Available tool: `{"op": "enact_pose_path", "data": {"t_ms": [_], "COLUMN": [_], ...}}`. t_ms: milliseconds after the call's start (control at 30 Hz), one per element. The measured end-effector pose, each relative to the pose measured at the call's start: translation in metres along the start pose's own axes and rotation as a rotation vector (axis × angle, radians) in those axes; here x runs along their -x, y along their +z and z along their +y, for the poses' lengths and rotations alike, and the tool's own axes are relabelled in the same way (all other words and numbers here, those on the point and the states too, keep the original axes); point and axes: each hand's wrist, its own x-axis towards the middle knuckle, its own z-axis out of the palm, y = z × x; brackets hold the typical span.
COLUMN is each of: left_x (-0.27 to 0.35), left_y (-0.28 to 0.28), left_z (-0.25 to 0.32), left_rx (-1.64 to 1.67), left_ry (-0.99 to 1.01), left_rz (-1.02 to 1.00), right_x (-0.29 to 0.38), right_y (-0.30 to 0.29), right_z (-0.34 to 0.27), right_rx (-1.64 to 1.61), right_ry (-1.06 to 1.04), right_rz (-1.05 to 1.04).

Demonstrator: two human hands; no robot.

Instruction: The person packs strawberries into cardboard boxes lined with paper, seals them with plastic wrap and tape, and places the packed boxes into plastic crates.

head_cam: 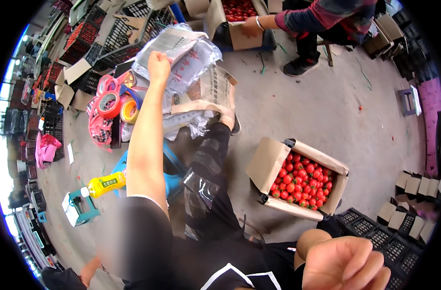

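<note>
My left hand [159, 67] reaches far forward, its fingers closed on a sheet of printed paper [175, 42] atop a pile of clear plastic sheets [195, 61]. Below that pile lies more newspaper [213, 88]. Close to the camera, my right hand [345, 262] is raised with its fingers curled in, and nothing shows in it. A crate lined with cardboard [266, 163], full of red cherry tomatoes [302, 179], sits on the floor to the right of my leg. Rolls of red tape [108, 104] and yellow tape [129, 111] lie left of my forearm.
Across from me, a person's hand [251, 27] touches another cardboard-lined crate of tomatoes [238, 9]. A blue plastic stool [173, 181] and a yellow drink bottle [106, 184] are beside my left arm. Black crates [380, 235] stand at right; a green stool [84, 208] is at left.
</note>
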Motion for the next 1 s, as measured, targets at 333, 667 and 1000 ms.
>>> {"op": "enact_pose_path", "data": {"t_ms": [333,667,1000], "left_x": [0.090,0.235,0.230], "left_y": [-0.066,-0.077,-0.122], "left_z": [0.043,0.055,0.030], "left_rx": [-0.491,-0.318,-0.223], "left_ry": [0.741,0.749,0.112], "left_rz": [-0.163,-0.235,-0.134], "right_x": [0.076,0.166,0.190], "right_y": [-0.055,0.015,0.021], "right_z": [0.118,0.239,0.251], "right_rx": [0.390,-0.019,-0.125], "right_ry": [1.014,1.916,1.913], "right_rz": [-0.434,-0.230,-0.199]}}
